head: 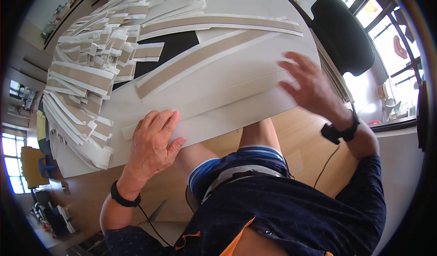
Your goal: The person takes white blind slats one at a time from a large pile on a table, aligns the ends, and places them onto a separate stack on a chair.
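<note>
A long pale strip (218, 97) lies along the near edge of the white table. On its left end rests my left hand (155, 133), fingertips down and the thumb apart. My right hand (304, 82), blurred, hovers near the strip's right end with its fingers spread and nothing in them. Beyond the pale strip, a long white-edged beige strip (198, 59) lies diagonally, and another such strip (222, 21) lies farther back. A heap of short beige and white pieces (102, 47) covers the table's left side.
The white table's near edge (239, 129) runs just above my legs. A black sheet or mat (174, 39) shows between the heap and the diagonal strip. More white strips (181, 5) lie at the back. A black chair (341, 34) stands beyond the right side. Cables hang near both wrists.
</note>
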### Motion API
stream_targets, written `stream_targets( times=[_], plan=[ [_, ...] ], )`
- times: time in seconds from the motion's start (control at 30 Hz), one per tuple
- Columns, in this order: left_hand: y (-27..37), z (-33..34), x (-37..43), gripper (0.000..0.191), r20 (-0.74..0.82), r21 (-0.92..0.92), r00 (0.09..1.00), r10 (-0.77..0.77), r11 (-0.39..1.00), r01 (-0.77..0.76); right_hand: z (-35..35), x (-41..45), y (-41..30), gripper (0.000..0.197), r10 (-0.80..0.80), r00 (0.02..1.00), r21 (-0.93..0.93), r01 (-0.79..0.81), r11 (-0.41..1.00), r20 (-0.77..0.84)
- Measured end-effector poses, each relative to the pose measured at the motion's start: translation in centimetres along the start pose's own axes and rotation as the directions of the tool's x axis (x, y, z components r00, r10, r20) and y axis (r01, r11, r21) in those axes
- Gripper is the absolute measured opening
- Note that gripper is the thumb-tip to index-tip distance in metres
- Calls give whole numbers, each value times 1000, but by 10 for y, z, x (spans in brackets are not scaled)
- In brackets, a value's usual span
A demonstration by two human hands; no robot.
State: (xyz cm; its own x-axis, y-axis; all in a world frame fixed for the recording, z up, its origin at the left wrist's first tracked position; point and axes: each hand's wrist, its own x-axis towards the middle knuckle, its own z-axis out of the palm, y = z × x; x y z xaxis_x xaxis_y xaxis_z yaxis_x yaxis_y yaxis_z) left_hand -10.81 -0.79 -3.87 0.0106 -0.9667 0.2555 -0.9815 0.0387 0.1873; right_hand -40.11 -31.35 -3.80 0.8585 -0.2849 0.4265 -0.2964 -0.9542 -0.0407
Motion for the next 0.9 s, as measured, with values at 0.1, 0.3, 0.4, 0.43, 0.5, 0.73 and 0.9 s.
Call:
stream_targets(
  times=[0.1, 0.3, 0.4, 0.43, 0.5, 0.73, 0.9],
  plan=[
    [-2, 1, 0, 57, 19, 2, 1000, 15, 1000, -15, 34, 37, -95, 88, -215, 957, 314, 147, 938, 193],
    [-1, 5, -7, 62, 2, 16, 1000, -13, 1000, 13, 71, 43, -158, 106, -333, 914, 321, 252, 913, 230],
    [-5, 10, -17, 69, -23, 75, 1000, -17, 997, 19, 48, 12, -105, 108, -182, 943, 243, 114, 963, 277],
    [-5, 12, -17, 69, -25, 64, 1000, -9, 998, 11, 44, 0, -83, 110, -94, 940, 142, 49, 989, 329],
    [-4, 14, -18, 76, -28, 85, 999, -19, 996, 21, 27, -24, -42, 117, 54, 939, 20, -65, 998, 341],
    [0, 19, -11, 82, -76, 75, 997, -14, 997, 20, -20, -65, 27, 129, 367, 851, -186, -319, 929, 376],
    [0, 20, -24, 88, -88, 52, 993, -76, 995, 81, -22, -34, -9, 140, 317, 905, -181, -274, 944, 284]
  ],
)
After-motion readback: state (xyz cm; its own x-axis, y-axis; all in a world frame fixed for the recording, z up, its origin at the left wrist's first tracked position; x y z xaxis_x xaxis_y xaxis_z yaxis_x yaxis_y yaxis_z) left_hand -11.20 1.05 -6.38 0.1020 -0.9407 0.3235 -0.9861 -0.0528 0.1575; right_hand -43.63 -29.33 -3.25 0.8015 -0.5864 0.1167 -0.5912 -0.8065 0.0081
